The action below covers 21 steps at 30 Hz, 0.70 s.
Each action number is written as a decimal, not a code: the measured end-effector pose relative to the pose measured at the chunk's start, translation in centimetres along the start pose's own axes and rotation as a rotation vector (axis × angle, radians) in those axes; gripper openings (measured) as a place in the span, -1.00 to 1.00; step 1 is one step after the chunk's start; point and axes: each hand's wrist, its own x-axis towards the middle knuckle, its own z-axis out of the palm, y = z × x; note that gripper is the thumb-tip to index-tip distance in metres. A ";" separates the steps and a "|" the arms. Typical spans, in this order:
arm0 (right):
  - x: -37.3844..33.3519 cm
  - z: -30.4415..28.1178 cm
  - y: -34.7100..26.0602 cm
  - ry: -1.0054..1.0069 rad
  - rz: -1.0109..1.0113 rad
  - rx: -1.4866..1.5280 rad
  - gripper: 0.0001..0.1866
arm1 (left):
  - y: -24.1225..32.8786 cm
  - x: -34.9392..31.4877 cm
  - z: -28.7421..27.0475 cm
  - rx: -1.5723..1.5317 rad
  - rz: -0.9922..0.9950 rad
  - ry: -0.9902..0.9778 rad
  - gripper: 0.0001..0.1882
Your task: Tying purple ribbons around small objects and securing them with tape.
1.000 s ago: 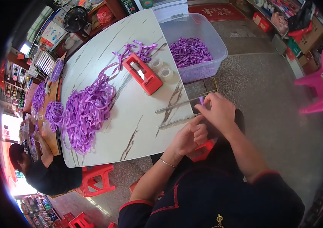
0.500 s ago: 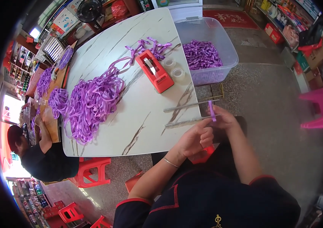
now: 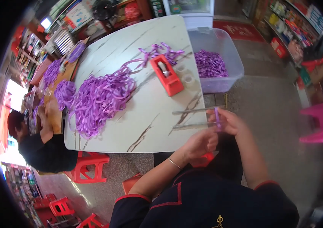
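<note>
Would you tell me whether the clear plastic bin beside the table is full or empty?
Partly filled: the clear bin has no lid, and purple ribbon pieces cover its bottom, well below the rim.

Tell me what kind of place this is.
Probably a small shop used as a craft workspace: stocked shelves line the walls, while a marble-patterned table holds a pile of purple ribbon and a red tape dispenser.

Colourful packages [image 3: 283,22] on shelves upper right; bright poster [image 3: 78,15] behind table, upper left.
</note>
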 end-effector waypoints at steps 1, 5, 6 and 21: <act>0.2 -0.9 0.1 0.045 0.010 0.023 -0.63 | -0.1 -0.1 0.1 0.037 -0.052 0.052 -0.54; 0.5 -1.8 0.1 -0.023 0.042 0.075 -0.75 | 0.7 -1.4 1.1 0.347 -0.019 0.123 -0.60; 0.5 -1.2 -0.1 0.055 0.033 0.040 -0.77 | 1.8 -2.5 0.7 0.345 0.016 0.142 -0.60; -3.0 1.1 -12.7 0.699 -0.476 -1.132 -0.76 | 30.1 -12.5 -6.6 2.184 0.824 1.125 -0.80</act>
